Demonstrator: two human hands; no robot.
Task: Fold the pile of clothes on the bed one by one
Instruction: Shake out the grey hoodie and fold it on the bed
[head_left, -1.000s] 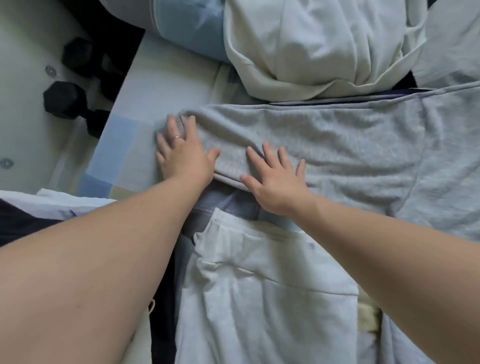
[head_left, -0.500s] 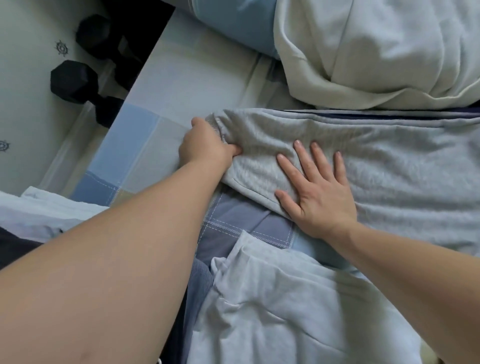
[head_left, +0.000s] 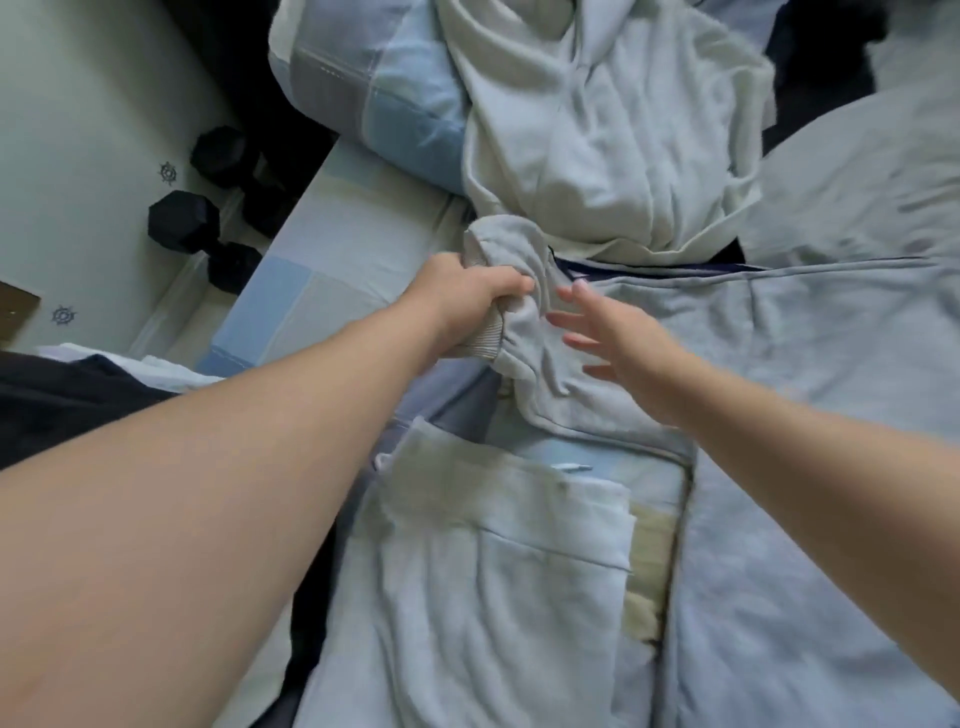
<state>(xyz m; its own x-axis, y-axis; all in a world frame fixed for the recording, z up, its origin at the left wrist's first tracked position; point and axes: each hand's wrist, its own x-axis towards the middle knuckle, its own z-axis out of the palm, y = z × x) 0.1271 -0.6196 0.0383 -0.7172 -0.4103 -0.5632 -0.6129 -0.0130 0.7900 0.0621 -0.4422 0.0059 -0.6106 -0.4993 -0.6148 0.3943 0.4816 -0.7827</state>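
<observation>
A grey sweatshirt (head_left: 779, 343) lies spread across the bed, its body stretching to the right. My left hand (head_left: 462, 301) is shut on the ribbed cuff end of its sleeve (head_left: 511, 291), which is bunched and lifted off the sheet. My right hand (head_left: 613, 338) hovers just right of that sleeve, fingers spread, holding nothing. A cream garment (head_left: 597, 135) is heaped behind the sweatshirt. A pale blue-white garment (head_left: 493, 571) lies flat in front, close to me.
The bed has a blue and grey patchwork sheet (head_left: 322, 280) and a matching pillow (head_left: 374, 88) at the back left. Black dumbbells (head_left: 202, 223) sit on the floor left of the bed. Dark clothing (head_left: 62, 395) lies at the left edge.
My left hand went from flat on the sleeve end to gripping it and has lifted and bunched it to the right. My right hand has come off the cloth, fingers spread.
</observation>
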